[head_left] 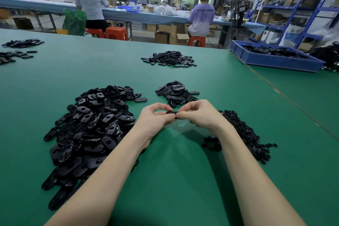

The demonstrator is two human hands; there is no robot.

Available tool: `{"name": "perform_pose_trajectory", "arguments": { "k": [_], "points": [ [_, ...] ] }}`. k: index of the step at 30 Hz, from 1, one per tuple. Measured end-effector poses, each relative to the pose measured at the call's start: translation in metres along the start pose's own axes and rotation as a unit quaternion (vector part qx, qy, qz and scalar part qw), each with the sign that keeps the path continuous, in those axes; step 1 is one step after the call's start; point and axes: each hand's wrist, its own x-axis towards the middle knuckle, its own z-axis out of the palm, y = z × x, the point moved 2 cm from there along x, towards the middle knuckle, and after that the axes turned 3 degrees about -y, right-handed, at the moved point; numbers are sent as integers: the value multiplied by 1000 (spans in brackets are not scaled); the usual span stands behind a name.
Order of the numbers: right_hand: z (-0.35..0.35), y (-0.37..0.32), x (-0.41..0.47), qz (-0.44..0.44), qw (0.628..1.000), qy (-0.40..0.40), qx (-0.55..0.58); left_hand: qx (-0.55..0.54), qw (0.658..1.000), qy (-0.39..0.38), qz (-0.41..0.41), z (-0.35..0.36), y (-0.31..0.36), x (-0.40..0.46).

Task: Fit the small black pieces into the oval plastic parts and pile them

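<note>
Both hands are meeting above the green table (183,180). Left hand (156,117) and right hand (200,113) are pinching one black oval plastic part (171,113) between curled fingertips, clear of the table. Large heap of oval parts (91,121) is lying left of the grip; small black pieces (244,134) right; a smaller pile (176,92) just beyond.

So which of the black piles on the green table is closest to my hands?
The small pile of oval parts just beyond your fingertips. The big heap sits farther left; the small-piece heap lies beside your right forearm.
</note>
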Motion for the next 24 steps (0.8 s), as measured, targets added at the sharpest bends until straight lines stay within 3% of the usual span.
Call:
{"name": "perform_pose_trajectory", "arguments": {
  "k": [9,16,19,24],
  "points": [
    [3,4,3,-3,1000,12,-3,20,999,46,-2,4,-5,2],
    [2,3,-1,-5,1000,2,22,45,998,23,23,3,-5,2],
    [-4,5,-4,11,997,-7,75,134,988,-15,77,-1,4,2],
    [-11,7,-6,34,994,10,106,324,930,-5,172,1,14,6]
  ]
}}
